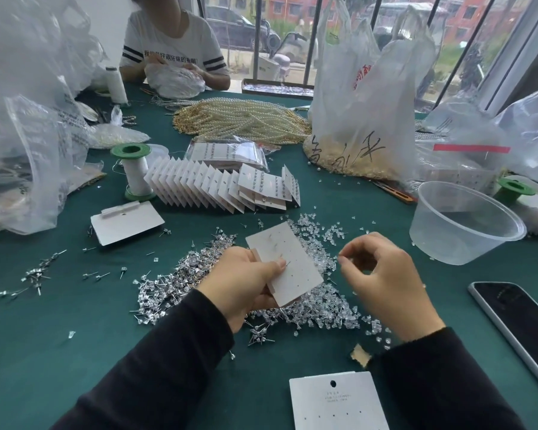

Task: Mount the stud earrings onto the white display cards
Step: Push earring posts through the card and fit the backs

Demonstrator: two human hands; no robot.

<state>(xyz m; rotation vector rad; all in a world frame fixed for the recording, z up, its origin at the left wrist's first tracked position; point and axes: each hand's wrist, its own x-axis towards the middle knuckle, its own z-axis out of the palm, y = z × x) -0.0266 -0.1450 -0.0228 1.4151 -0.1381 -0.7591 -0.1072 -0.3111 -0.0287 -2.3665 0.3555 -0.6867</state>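
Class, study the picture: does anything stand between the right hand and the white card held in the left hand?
Nothing visible does. The right hand hovers just right of the white card gripped by the left hand, with only open air between; the loose studs lie below on the table.

Phone [522, 324] cut by right edge; bottom card [336, 405] by lower edge; right hand [385, 283] pinch contents indiscernible.

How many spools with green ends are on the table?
2. One spool stands left of the fanned cards; the other spool sits behind the clear tub. Bags may hide more.
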